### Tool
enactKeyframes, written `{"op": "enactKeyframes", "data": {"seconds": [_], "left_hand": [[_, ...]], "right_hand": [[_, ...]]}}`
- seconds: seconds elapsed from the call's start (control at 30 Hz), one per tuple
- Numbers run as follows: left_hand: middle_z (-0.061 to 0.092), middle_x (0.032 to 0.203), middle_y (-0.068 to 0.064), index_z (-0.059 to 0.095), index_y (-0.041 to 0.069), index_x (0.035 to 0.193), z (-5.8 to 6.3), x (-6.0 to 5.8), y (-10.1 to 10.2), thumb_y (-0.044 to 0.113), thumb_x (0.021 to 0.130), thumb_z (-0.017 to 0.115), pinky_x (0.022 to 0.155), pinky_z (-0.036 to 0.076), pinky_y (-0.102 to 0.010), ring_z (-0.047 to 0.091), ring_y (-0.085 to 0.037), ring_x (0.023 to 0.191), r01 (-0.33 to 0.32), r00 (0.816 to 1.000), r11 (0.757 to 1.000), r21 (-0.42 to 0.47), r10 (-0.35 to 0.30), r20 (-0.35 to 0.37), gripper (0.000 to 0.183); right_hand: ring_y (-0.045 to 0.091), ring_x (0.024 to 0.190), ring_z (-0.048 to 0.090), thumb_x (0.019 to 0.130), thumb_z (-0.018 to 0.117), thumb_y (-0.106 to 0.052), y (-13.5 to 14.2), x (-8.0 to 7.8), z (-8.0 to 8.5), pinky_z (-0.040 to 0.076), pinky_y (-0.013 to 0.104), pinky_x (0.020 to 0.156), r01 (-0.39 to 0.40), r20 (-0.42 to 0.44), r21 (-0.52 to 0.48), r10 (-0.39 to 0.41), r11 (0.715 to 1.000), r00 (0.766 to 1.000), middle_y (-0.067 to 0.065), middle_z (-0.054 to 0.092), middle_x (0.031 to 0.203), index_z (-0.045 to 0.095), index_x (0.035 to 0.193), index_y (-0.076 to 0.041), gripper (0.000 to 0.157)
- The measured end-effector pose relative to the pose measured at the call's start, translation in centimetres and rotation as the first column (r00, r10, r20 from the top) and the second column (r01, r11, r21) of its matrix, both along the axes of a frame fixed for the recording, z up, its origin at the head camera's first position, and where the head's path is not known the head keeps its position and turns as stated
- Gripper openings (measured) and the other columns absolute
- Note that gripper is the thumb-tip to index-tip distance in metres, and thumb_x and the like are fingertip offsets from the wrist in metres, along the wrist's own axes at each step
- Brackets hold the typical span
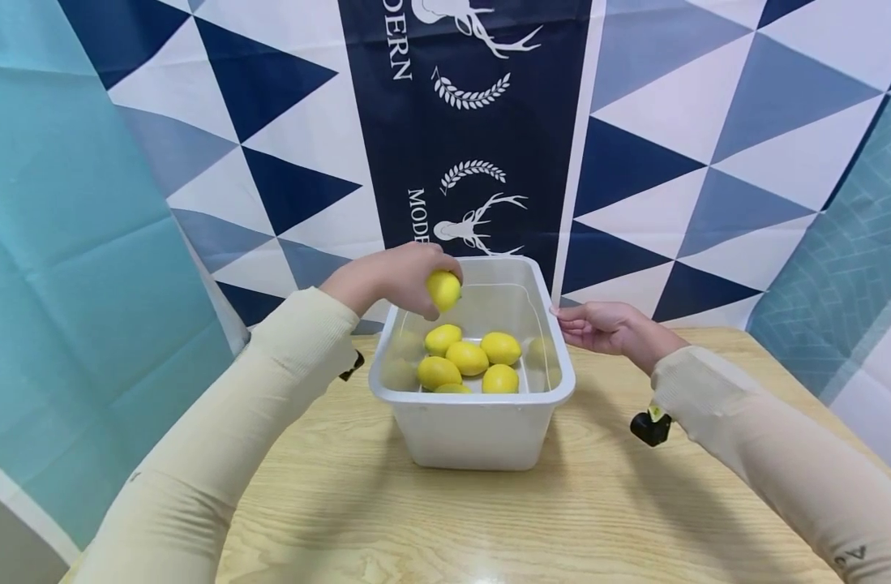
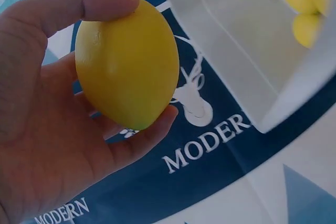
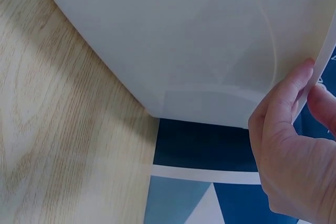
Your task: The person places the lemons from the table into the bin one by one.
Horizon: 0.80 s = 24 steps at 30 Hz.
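A white plastic bin (image 1: 477,430) stands on the table with several yellow lemons (image 1: 468,358) lying on its floor. Over the bin's left rim, my left hand (image 1: 409,280) grips one more lemon (image 1: 444,290), raised above the others. In the left wrist view the thumb lies along one side of this lemon (image 2: 128,64) and the fingers curl round the other. At the bin's right side, my right hand (image 1: 609,328) pinches the rim between thumb and fingers. The right wrist view shows that hand (image 3: 294,145) at the edge of the bin wall (image 3: 173,40).
The wooden table (image 1: 328,503) carries the bin near its back edge. Right behind it hangs a patterned cloth (image 1: 474,130) with triangles and deer heads. A teal cloth (image 1: 73,243) hangs at the left side.
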<state>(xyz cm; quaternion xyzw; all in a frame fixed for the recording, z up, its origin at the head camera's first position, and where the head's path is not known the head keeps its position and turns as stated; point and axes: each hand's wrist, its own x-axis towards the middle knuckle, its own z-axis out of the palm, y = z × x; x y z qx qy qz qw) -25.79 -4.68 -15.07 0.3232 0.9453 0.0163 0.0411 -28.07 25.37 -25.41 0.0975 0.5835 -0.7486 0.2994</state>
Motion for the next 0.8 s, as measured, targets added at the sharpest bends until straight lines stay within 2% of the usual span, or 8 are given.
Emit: {"op": "enactKeyframes", "data": {"seconds": [0.17, 0.3, 0.43, 0.53, 0.63, 0.8], "left_hand": [[0.061, 0.122, -0.005, 0.063, 0.019, 0.124, 0.1, -0.7, 1.4, 0.015, 0.075, 0.076, 0.096, 0.05, -0.037, 0.053, -0.024, 0.109, 0.014, 0.999, 1.0, -0.003, -0.014, 0.033, 0.051], [0.06, 0.122, -0.004, 0.062, 0.02, 0.125, -0.6, -1.4, 2.1, 0.016, 0.076, 0.075, 0.097, 0.049, -0.036, 0.052, -0.023, 0.109, 0.01, 0.998, 0.999, -0.03, -0.008, 0.065, 0.051], [0.057, 0.131, -0.005, 0.058, 0.022, 0.131, -1.5, -1.6, 2.2, 0.02, 0.081, 0.072, 0.104, 0.048, -0.038, 0.052, -0.023, 0.118, -0.013, 0.997, 0.999, -0.046, 0.016, 0.074, 0.053], [0.051, 0.142, -0.007, 0.053, 0.023, 0.137, -1.7, -1.4, 1.8, 0.022, 0.083, 0.071, 0.11, 0.045, -0.042, 0.049, -0.025, 0.128, -0.037, 0.997, 0.999, -0.04, 0.039, 0.059, 0.056], [0.048, 0.147, -0.006, 0.052, 0.023, 0.137, -1.6, -1.1, 1.0, 0.022, 0.084, 0.07, 0.111, 0.044, -0.043, 0.049, -0.025, 0.13, -0.056, 0.998, 0.998, -0.01, 0.056, 0.034, 0.056], [0.046, 0.149, -0.004, 0.053, 0.022, 0.137, -1.6, -0.8, -1.0, 0.025, 0.086, 0.067, 0.116, 0.039, -0.046, 0.043, -0.025, 0.137, -0.069, 0.997, 0.995, 0.07, 0.071, -0.022, 0.053]], "right_hand": [[0.008, 0.075, 0.071, 0.098, 0.056, -0.012, 0.1, 0.0, 0.0, 0.059, 0.02, 0.076, -0.011, -0.005, -0.005, 0.011, 1.0, 1.0, 0.0, 0.074, 0.079, 0.071, 0.079, -0.009, 0.024], [0.008, 0.076, 0.071, 0.098, 0.055, -0.011, 0.0, 0.2, -0.1, 0.059, 0.02, 0.077, -0.004, -0.006, -0.012, 0.004, 1.0, 1.0, 0.001, 0.074, 0.079, 0.07, 0.079, -0.009, 0.024], [0.008, 0.075, 0.071, 0.098, 0.055, -0.011, -0.4, 0.4, -0.5, 0.06, 0.021, 0.076, 0.015, 0.001, -0.011, -0.015, 1.0, 1.0, 0.001, 0.073, 0.079, 0.069, 0.08, -0.01, 0.023], [0.009, 0.075, 0.071, 0.099, 0.052, -0.011, -0.6, 0.6, -0.8, 0.06, 0.02, 0.075, 0.024, 0.006, -0.005, -0.024, 1.0, 1.0, 0.001, 0.073, 0.079, 0.069, 0.08, -0.01, 0.025], [0.009, 0.075, 0.071, 0.101, 0.05, -0.011, -0.7, 0.8, -0.9, 0.059, 0.02, 0.075, 0.023, 0.0, 0.003, -0.023, 1.0, 1.0, 0.001, 0.073, 0.079, 0.069, 0.08, -0.01, 0.028], [0.008, 0.075, 0.071, 0.098, 0.056, -0.011, -0.4, 1.0, -1.0, 0.059, 0.02, 0.076, 0.018, -0.013, -0.001, -0.018, 1.0, 1.0, 0.0, 0.074, 0.079, 0.069, 0.081, -0.011, 0.022]]}}
